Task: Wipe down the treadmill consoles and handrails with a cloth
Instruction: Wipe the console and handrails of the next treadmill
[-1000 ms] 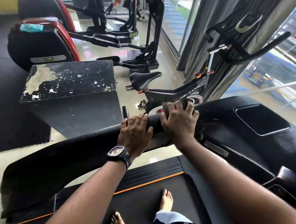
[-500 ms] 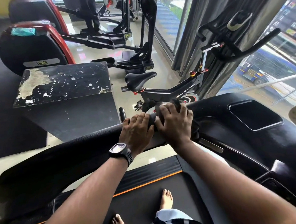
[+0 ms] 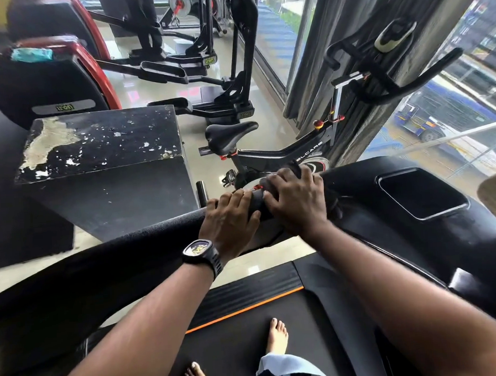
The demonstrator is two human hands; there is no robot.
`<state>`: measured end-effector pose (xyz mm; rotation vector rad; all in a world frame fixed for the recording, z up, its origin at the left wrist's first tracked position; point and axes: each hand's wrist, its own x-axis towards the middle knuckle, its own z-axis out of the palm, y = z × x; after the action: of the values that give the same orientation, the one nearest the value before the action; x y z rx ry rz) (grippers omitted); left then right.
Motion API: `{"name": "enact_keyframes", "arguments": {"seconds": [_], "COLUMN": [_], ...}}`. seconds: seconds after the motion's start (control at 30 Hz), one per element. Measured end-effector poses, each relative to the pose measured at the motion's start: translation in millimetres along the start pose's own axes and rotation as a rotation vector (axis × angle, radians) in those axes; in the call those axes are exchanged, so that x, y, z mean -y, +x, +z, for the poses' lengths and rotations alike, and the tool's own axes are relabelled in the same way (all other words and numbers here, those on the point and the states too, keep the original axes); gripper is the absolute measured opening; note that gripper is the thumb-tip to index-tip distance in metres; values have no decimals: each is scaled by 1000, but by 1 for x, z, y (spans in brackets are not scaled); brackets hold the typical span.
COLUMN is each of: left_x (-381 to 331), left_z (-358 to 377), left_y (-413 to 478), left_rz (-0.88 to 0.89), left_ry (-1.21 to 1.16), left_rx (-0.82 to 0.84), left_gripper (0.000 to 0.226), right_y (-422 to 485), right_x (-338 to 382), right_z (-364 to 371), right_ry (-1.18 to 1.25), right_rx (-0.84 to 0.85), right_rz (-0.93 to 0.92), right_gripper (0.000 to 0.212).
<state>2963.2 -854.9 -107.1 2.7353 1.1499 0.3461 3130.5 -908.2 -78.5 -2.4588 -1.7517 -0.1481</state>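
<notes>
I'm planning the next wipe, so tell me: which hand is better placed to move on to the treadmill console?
Right. The right hand grips what looks like a dark cloth against the handrail, directly beside the console. The left hand only grips the bare handrail, farther from it.

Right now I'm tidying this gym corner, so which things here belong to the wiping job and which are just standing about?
In the job: left hand gripping the handrail; right hand holding the cloth on it; console.
Just standing about: spin bike; worn black box; elliptical trainers; curtain.
</notes>
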Motion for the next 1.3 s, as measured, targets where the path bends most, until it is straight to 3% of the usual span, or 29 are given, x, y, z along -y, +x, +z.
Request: {"name": "enact_keyframes", "arguments": {"seconds": [0.07, 0.13, 0.23, 0.37, 0.47, 0.53, 0.6, 0.67, 0.77, 0.87, 0.93, 1.07, 1.13, 1.2, 1.3], "left_x": [-1, -4, -9, -11, -12, -14, -18, -20, -21, -21, -23, -29, -29, -29, -29], "left_z": [0, -1, 0, 2, 2, 1, 0, 0, 2, 4, 3, 3, 4, 5, 5], "left_y": [2, 5, 8, 12, 14, 16, 18, 19, 22, 25, 27, 30, 31, 32, 32], "left_rz": [13, 18, 27, 34, 47, 50, 53, 56, 55, 65, 78, 88, 86, 91, 96], "left_ry": [-1, -7, -14, -19, -18, -18, -23, -26, -21, -21, -19, -13, -3, -2, -4], "left_rx": [9, 16, 24, 25, 33, 46, 46, 48, 51, 58, 67, 76, 79, 79, 79], "left_gripper": [61, 61, 61, 62, 63, 65, 66, 67, 67, 65, 65, 65, 65, 64, 65], "right_y": [23, 33, 12, -9, 19, 34, 29, 10, -9, 18, 36, 18, 0, -3, 25], "right_x": [-13, -28, -23, -1, -18, -36, -47, -38, -22, -36, -54, -54, -36, -31, -50], "right_z": [-9, -15, -11, -1, -11, -17, -18, -11, 0, -9, -17, -12, -4, -3, -12], "right_ry": [-16, 15, -5, 3, -7, -5, 19, 9, -10, -9, -10, -19, -19, 6, -1], "right_rx": [126, 150, 57, -8, 109, 169, 115, 37, -34, 76, 165, 56, -6, -27, 111], "right_rz": [-34, 158, 408, 165, -6, 117, 353, 443, 245, 28, 91, 454, 415, 246, 50], "right_gripper": [49, 50, 52, 46, 49, 51, 53, 51, 46, 45, 47, 50, 48, 45, 44]}}
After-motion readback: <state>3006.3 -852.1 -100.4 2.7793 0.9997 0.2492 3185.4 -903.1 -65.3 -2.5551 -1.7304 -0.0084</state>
